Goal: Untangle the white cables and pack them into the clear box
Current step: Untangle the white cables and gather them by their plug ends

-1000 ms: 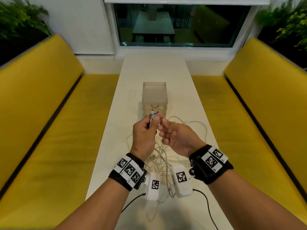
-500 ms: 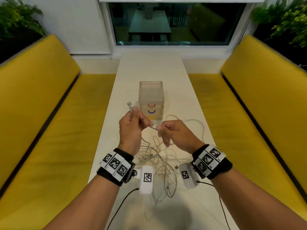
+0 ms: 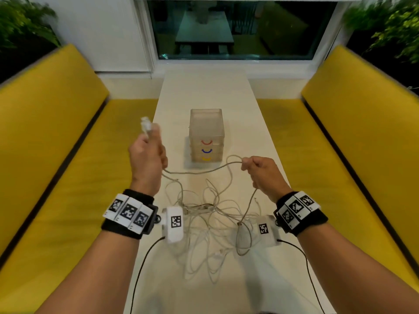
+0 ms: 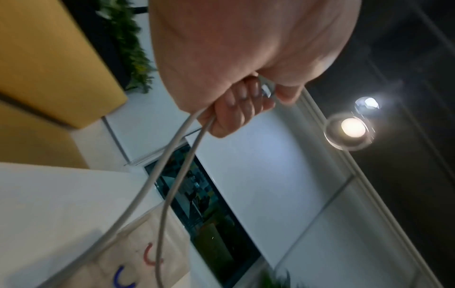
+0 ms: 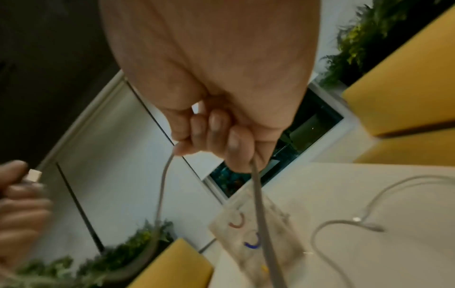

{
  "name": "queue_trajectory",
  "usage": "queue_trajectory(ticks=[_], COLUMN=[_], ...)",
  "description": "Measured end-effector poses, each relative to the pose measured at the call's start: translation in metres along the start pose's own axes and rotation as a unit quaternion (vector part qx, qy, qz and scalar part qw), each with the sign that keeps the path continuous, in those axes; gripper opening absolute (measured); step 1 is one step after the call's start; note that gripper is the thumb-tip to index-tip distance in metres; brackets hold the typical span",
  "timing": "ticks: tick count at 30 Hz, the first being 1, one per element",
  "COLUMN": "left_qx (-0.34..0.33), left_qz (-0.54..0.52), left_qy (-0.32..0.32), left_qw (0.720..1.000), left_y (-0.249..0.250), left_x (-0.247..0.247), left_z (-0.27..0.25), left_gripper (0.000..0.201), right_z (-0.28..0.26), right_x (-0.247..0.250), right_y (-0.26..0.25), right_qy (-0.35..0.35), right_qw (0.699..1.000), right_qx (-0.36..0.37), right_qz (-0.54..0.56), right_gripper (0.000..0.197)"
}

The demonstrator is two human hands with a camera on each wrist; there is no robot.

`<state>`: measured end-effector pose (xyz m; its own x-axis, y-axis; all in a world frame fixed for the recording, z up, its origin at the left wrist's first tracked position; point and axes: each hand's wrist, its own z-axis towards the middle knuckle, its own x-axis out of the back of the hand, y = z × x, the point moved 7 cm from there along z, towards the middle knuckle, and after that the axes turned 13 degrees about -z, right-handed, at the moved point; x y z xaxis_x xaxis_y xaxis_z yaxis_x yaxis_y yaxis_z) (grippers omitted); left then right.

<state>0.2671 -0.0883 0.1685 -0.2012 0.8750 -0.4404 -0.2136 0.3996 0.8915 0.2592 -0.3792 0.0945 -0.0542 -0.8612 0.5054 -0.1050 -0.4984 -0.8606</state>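
Now our hands have swung wide apart, where half a second ago they nearly touched. Our left hand (image 3: 147, 159) has risen, fingers curled round the white cable (image 3: 199, 172) with its plug (image 3: 145, 124) sticking up above the fist. Our right hand (image 3: 263, 172) pinches the same cable further along, so a length sags between the two. The clear box (image 3: 206, 134) stands beyond and between our hands, and the tangle (image 3: 204, 214) lies on the table (image 3: 260, 137) between our wrists.
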Motion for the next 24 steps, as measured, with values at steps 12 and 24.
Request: queue_trajectory(ticks=[12,24], left_qx=[0.047,-0.064], left_qz=[0.136,-0.026], left_qy=[-0.248,0.024], left_qw=[0.958,0.997], left_y=[-0.041,0.021], left_x=[-0.065,-0.001], left_z=[-0.043,0.008], left_gripper=[0.034,0.045], right_z=[-0.024,-0.009], right_x=[-0.016,-0.007], right_y=[-0.097,0.038], right_qy=[-0.12,-0.009], right_qw=[0.981,0.997], right_qx=[0.143,-0.068], right_qz=[0.046,-0.036], right_gripper=[0.026,0.039])
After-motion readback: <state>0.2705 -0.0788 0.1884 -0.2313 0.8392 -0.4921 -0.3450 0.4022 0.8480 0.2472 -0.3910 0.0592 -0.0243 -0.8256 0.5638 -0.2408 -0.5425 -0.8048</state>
